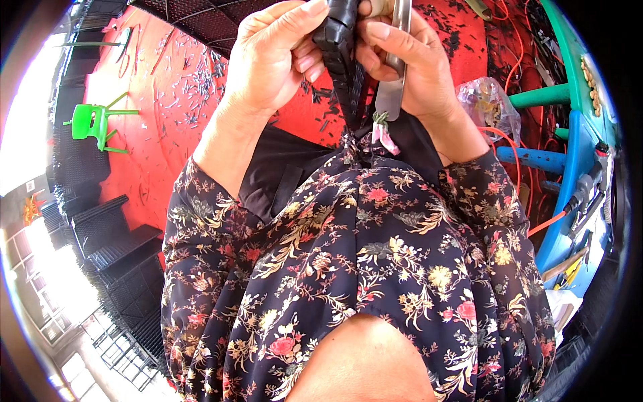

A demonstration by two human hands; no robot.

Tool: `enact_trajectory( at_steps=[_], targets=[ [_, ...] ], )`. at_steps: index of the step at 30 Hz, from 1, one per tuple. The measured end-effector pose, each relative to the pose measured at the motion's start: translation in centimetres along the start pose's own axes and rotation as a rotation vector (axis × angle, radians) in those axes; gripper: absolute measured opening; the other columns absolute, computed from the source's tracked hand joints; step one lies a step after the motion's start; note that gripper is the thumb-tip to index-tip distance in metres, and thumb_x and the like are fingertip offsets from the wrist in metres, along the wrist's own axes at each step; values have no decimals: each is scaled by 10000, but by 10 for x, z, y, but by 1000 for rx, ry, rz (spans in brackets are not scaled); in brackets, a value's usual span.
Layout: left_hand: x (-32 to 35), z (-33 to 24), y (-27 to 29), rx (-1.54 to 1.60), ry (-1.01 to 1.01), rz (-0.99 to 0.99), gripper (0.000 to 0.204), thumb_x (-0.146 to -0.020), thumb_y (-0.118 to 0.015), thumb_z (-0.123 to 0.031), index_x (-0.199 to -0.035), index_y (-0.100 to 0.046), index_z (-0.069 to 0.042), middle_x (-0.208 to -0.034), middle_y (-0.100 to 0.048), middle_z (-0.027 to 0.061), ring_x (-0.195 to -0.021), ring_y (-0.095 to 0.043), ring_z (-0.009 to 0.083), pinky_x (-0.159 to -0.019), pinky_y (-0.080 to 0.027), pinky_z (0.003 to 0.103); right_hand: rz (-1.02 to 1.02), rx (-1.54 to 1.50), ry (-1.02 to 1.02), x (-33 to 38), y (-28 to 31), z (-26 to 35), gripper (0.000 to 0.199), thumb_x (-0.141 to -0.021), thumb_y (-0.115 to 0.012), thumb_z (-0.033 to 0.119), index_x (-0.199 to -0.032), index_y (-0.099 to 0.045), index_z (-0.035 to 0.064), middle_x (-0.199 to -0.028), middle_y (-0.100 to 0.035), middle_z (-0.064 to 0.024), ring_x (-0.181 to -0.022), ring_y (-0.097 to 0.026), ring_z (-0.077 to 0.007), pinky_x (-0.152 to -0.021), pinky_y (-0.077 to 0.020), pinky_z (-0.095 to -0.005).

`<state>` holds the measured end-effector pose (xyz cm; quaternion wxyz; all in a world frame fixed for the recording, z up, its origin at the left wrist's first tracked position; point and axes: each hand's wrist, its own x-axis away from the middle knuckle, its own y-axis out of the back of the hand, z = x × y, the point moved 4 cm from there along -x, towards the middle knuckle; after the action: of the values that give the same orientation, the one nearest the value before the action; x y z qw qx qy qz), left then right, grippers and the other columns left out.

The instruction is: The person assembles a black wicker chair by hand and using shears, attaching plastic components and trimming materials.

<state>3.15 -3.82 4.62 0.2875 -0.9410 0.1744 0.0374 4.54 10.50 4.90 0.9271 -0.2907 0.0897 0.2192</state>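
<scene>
The black strip (337, 40) is held at the upper edge of the view, between the two grips; it is clamped between the thumb and fingers of the left grip (264, 63). A flat metal tool (390, 99) is clasped in the right grip (418, 63), whose fingertips are placed just beside the strip; whether it is touched by them cannot be told. The strip is judged to be light and bendable but springy, with a glossy face that may slip, so it is best pinched firmly across its folded upper part, clear of the tool's edges. The tool is judged thin and stiff, best held by its flat sides; a cloth tie (384, 136) is fastened near its lower end. Behind the left grip, a black panel (191, 23) is seen. Farther out, the red floor (134, 177) is littered with dark scraps (201, 84), and a green chair (87, 122) is placed at the left.
</scene>
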Motion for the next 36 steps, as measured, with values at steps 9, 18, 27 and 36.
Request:
enact_trajectory(
  at_steps=[9,18,27,36],
  targets=[
    [15,-10,-1,-141,-3,98,294,-913,-468,-227,-715,-544,-24,-558,-454,16,-454,-415,96,-426,-395,262,-67,174,-8,12,5,-12,179,-849,-522,121,-991,-522,14,-659,-451,5,-485,-399,-62,-399,-222,-175],
    [38,-20,-2,-642,82,148,343,-851,-588,-293,-627,-574,-35,-538,-525,-10,-481,-520,51,-463,-387,192,-139,359,-54,23,-6,-2,153,-862,-519,125,-976,-534,24,-645,-443,8,-502,-408,-63,-407,-221,-166],
    [64,-25,-4,-879,85,331,253,-870,-548,-143,-665,-505,-1,-649,-499,17,-588,-464,71,-533,-387,217,-8,549,-157,13,-21,34,169,-896,-511,180,-972,-513,29,-655,-507,-4,-511,-470,-61,-433,-319,-176],
    [75,-19,9,-606,231,259,155,-749,-654,-44,-743,-503,-8,-735,-469,10,-691,-443,68,-608,-359,204,79,636,-161,-12,-32,39,154,-900,-500,164,-955,-523,22,-672,-508,-6,-511,-469,-62,-426,-318,-173]
  ],
)
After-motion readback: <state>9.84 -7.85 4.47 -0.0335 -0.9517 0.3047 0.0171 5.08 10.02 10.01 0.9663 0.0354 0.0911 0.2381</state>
